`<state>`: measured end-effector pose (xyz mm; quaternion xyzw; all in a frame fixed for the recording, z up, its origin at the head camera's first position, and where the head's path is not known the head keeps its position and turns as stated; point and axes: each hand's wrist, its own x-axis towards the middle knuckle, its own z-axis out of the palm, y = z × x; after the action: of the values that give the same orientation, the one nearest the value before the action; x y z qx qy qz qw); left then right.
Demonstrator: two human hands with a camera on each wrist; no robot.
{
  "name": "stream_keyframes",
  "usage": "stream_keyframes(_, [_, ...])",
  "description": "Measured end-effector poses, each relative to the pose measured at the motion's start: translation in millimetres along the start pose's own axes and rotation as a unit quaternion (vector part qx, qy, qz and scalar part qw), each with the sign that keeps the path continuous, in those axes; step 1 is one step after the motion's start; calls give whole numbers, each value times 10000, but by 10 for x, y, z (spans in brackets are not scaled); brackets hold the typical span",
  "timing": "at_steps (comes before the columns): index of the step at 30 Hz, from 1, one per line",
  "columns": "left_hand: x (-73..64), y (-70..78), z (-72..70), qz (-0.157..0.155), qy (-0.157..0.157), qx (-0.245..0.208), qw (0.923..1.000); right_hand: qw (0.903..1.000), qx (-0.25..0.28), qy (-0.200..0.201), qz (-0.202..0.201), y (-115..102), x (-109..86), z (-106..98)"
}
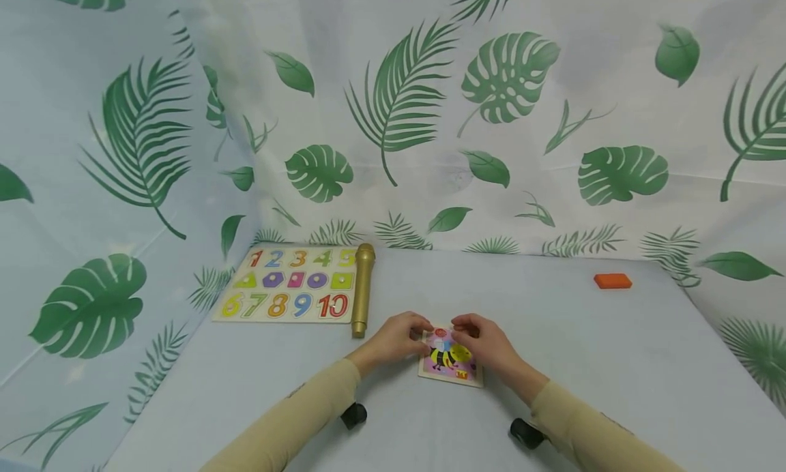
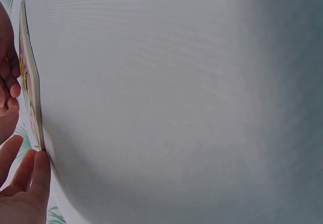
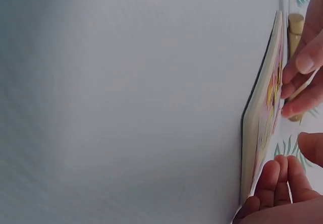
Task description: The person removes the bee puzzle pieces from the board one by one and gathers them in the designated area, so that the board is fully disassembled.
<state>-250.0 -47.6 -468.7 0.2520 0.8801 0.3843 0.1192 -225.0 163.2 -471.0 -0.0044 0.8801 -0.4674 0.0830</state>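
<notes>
A small square puzzle board [image 1: 434, 372] with a yellow-and-black bee on a pink ground lies flat on the table. My left hand [image 1: 398, 337] is at its left side, fingertips touching the edge. At the upper right side is my right hand [image 1: 489, 344], its thumb over the board and its fingers bent loosely. In the left wrist view the board [image 2: 36, 95] shows almost edge-on, with the left fingertips against its near corner. The right wrist view has the right fingers [image 3: 270, 178] along the board's edge, the thumb apart from it. Neither hand visibly pinches anything.
A board of numbers and shapes [image 1: 258, 315] lies at the back left, a gold microphone-shaped stick [image 1: 362, 291] along its right edge. An orange block [image 1: 613, 281] sits at the back right. Leaf-printed cloth [image 1: 417, 206] hangs behind the white table [image 1: 552, 308].
</notes>
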Motion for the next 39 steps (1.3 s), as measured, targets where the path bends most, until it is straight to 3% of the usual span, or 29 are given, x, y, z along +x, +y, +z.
stream_keyframes(8, [9,-16,2,35,-57,117,9999,9999,-116,-48,-48,18,51,-22])
stream_keyframes(15, [3,-52,18,77,-42,414,9991,9959,-668,-2,-616,-22,57,48])
stream_keyframes(21, [-1,-72,32,184,63,456,9988,9923,-932,-115,-808,-85,74,109])
stream_keyframes(28, [-12,-89,36,309,179,493,9981,9898,-1118,-108,-875,-113,142,109])
stream_keyframes(39, [-8,-95,36,262,214,552,9979,9847,-1390,-299,-1010,-104,238,94])
